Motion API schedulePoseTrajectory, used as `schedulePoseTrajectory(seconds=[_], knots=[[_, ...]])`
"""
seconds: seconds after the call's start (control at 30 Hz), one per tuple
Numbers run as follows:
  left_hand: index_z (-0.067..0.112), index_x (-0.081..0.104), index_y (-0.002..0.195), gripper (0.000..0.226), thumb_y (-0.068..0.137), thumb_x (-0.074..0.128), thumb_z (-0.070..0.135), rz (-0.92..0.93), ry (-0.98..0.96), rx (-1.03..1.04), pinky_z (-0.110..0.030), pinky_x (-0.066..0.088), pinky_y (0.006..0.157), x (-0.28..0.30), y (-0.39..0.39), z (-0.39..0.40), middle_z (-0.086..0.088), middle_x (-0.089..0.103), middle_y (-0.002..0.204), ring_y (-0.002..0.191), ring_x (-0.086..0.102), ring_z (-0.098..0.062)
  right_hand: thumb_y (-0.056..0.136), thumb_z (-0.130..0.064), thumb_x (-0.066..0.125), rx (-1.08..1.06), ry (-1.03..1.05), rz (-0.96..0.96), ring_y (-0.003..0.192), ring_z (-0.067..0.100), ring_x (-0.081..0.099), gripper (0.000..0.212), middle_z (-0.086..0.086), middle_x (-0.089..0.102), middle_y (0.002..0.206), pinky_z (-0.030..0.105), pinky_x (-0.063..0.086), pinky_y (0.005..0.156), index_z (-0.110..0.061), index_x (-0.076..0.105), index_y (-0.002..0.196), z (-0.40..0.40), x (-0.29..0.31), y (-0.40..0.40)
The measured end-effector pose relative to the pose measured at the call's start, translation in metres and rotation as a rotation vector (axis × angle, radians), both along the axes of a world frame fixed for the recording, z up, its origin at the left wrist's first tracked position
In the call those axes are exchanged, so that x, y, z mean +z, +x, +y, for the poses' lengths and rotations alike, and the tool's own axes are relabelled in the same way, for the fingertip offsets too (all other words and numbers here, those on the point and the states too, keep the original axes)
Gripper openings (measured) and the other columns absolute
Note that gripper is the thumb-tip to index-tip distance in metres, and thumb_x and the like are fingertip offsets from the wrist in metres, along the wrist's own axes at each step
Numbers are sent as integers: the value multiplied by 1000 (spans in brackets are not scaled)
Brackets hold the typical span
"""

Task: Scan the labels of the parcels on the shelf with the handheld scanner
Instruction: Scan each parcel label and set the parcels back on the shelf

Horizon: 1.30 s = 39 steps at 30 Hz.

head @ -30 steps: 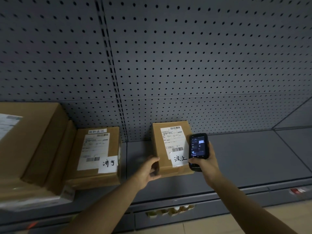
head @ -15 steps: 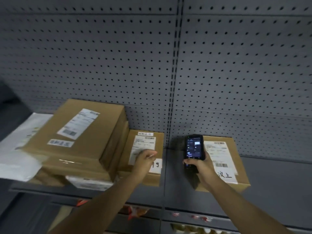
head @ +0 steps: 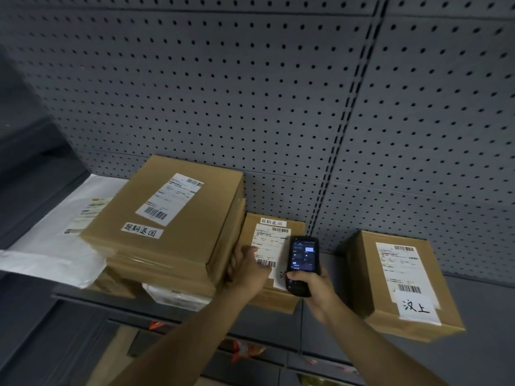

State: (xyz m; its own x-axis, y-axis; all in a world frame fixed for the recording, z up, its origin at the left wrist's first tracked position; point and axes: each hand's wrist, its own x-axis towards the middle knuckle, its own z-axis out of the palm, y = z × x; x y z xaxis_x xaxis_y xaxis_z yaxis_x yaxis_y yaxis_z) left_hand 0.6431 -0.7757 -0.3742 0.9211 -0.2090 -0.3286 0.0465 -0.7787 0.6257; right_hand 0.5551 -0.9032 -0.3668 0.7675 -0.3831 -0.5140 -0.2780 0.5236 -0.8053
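Scanner point(head: 301, 265) sits bottom centre of frame, screen lit, gripped in the right hand point(head: 313, 288) with the thumb on its lower keys, head aimed at the middle parcel point(head: 274, 240). Left hand point(head: 246, 270) lies on that parcel's label point(head: 269, 250), fingers fairly straight, steadying it beside the barcode. Judging by the aim, this is the label in hand; can't tell whether it has read. Right parcel point(head: 398, 285) stands apart at lower right, label facing up. Big stacked box point(head: 172, 218) centre left, plus a white mailer point(head: 55, 238) far left, look untouched. So likely those two left, maybe more underneath.
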Motion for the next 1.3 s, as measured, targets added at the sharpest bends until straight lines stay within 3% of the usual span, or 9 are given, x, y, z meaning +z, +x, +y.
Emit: schedulePoseTrajectory(seconds=[0.07, 0.23, 0.4, 0.53, 0.6, 0.73, 0.83, 1.1, 1.3], knots=[[29, 37, 141, 63, 84, 61, 31, 25, 10, 7, -42, 19, 117, -3, 3, 2, -3, 12, 157, 145, 15, -26, 72, 20, 64, 4, -16, -3, 93, 28, 67, 54, 17, 70, 107, 36, 54, 70, -5, 60, 120, 2, 0, 1], [30, 41, 126, 61, 70, 63, 18, 97, -121, 88, -40, 49, 98, -7, 15, 13, -1, 47, 131, 118, 49, -23, 71, 21, 66, 12, -42, -35, 101, 28, 67, 59, 14, 71, 110, 36, 54, 73, -13, 59, 119, 4, -1, -1], [26, 32, 139, 80, 72, 73, 12, 127, -137, 89, -38, 45, 102, 1, 17, 12, -2, 40, 135, 126, 44, -25, 71, 19, 67, 32, -69, -22, 104, 29, 65, 65, 11, 70, 111, 38, 54, 77, -16, 56, 125, 3, -2, -5], [32, 30, 140, 82, 69, 71, 24, 148, -130, 12, -37, 41, 102, 3, 11, 12, 2, 35, 144, 129, 41, -25, 72, 21, 65, 1, -92, -1, 94, 23, 64, 57, 5, 68, 100, 37, 53, 75, -24, 57, 106, 1, 2, -18], [27, 27, 144, 90, 67, 72, 23, 180, -188, 7, -33, 37, 105, 2, 5, 10, 2, 35, 148, 133, 38, -26, 65, 15, 74, -33, -87, 40, 102, 25, 63, 71, 7, 66, 111, 46, 54, 86, -21, 53, 122, 0, 0, -25], [16, 3, 157, 101, 79, 68, 13, 215, -214, 20, -42, 25, 117, -1, -8, 8, -10, 13, 160, 146, 18, -29, 30, -12, 88, -69, -147, 53, 118, 29, 58, 129, 7, 61, 130, 56, 47, 101, -25, 37, 147, 0, 0, -40], [13, 3, 157, 93, 85, 62, 6, 220, -234, 15, -36, 30, 111, -3, -18, 12, -11, 16, 157, 144, 22, -29, 37, -5, 84, -92, -172, 52, 119, 28, 57, 122, 8, 61, 130, 55, 45, 102, -21, 36, 148, 4, 5, -54], [15, 39, 143, 69, 80, 61, -2, 169, -322, 1, -26, 30, 93, 5, -62, 32, -8, 34, 142, 131, 38, -28, 65, 19, 74, -136, -170, 44, 111, 27, 59, 96, 5, 61, 122, 52, 50, 97, -21, 37, 144, 22, 8, -105], [13, 36, 141, 76, 73, 65, -5, 153, -341, -5, -29, 32, 104, -3, -117, 61, -10, 35, 136, 124, 36, -20, 62, 20, 74, -112, -169, 35, 115, 28, 59, 100, 7, 61, 127, 53, 51, 95, -25, 38, 143, 50, -5, -151]])
